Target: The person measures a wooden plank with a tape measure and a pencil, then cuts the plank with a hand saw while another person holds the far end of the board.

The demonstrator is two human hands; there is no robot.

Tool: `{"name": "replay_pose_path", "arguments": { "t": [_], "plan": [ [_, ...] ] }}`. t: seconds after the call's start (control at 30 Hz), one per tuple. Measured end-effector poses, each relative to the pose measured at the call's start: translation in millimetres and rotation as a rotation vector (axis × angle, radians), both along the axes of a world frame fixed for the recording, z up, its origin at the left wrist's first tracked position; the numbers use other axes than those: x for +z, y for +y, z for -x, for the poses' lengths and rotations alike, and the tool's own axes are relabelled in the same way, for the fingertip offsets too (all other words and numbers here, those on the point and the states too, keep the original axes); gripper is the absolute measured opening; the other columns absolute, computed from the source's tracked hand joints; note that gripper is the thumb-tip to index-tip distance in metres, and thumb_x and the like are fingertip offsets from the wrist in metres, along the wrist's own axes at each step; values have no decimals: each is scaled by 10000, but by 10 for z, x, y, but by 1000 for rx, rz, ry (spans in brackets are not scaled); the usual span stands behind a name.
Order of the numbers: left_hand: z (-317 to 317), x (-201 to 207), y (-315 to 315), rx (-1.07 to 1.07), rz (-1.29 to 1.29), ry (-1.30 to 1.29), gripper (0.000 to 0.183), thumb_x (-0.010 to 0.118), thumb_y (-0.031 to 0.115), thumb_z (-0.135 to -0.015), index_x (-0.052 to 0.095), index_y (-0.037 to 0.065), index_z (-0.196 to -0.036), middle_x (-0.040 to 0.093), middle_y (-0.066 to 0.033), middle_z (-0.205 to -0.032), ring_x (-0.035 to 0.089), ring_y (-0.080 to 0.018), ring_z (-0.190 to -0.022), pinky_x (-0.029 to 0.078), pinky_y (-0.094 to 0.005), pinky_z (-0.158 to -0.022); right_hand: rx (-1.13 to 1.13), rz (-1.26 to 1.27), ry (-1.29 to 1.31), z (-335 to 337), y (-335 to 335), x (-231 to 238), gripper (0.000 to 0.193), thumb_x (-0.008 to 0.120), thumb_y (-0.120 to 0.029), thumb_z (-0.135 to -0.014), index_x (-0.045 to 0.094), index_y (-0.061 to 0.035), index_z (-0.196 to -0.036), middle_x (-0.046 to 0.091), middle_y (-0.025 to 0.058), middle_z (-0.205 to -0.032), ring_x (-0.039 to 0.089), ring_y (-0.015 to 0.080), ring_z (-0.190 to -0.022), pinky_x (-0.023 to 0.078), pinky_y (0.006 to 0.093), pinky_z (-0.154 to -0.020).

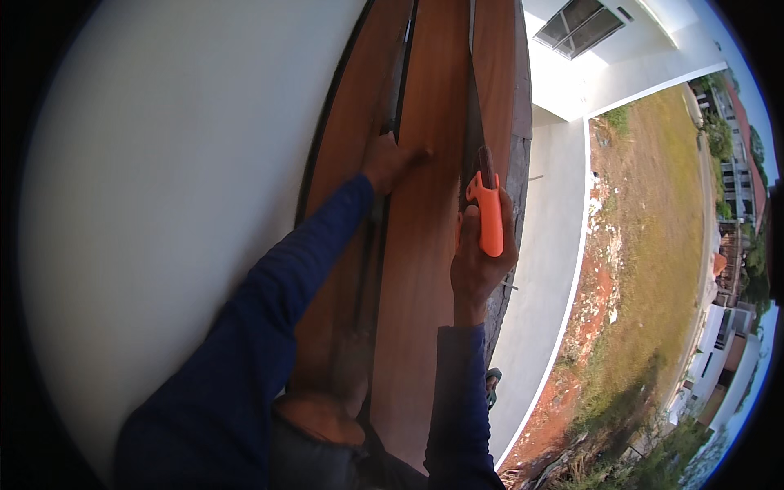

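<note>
My right hand [482,253] is closed round the orange handle of a handsaw [490,216]. Its thin dark blade points away from me, along the gap at the right side of a long reddish-brown wooden board [429,98]. How far the blade reaches is hard to make out. My left hand [390,162] grips the left edge of this middle board, with the thumb over its face and the fingers partly hidden in the gap. A second brown board [347,122] lies to the left, and a third board [496,57] runs along the right.
A smooth pale wall [180,163] fills the left side. Right of the boards are a rough concrete edge [520,155] and a lower pale surface [547,237]. Beyond lies a grassy field [653,229] with reddish soil and buildings. A window [580,26] shows at the upper right.
</note>
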State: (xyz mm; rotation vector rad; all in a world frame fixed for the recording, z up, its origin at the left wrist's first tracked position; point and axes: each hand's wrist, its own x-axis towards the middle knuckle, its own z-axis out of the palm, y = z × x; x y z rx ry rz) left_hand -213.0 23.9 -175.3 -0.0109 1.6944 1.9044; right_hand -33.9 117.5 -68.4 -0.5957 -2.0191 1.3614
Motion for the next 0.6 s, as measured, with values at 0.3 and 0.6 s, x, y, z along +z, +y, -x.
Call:
{"name": "replay_pose_path", "arguments": {
  "t": [0.3, 0.6],
  "plan": [
    [7, 4, 31, 59, 106, 47, 579, 829, 171, -744, 573, -135, -1163, 677, -230, -1097, 700, -266, -947, 555, -337, -866, -68, -8, -281, -1285, -456, 772, 409, 603, -104, -932, 547, 71, -1297, 690, 189, -1116, 686, 272, -1021, 532, 353, -898],
    [15, 372, -55, 30, 15, -10, 604, 828, 152, -749, 540, -152, -1184, 673, -229, -1094, 697, -289, -952, 571, -342, -853, -59, 58, -102, -1016, -380, 274, 420, 623, -126, -948, 533, 76, -1306, 648, 161, -1137, 660, 204, -964, 592, 306, -794]
  ]
}}
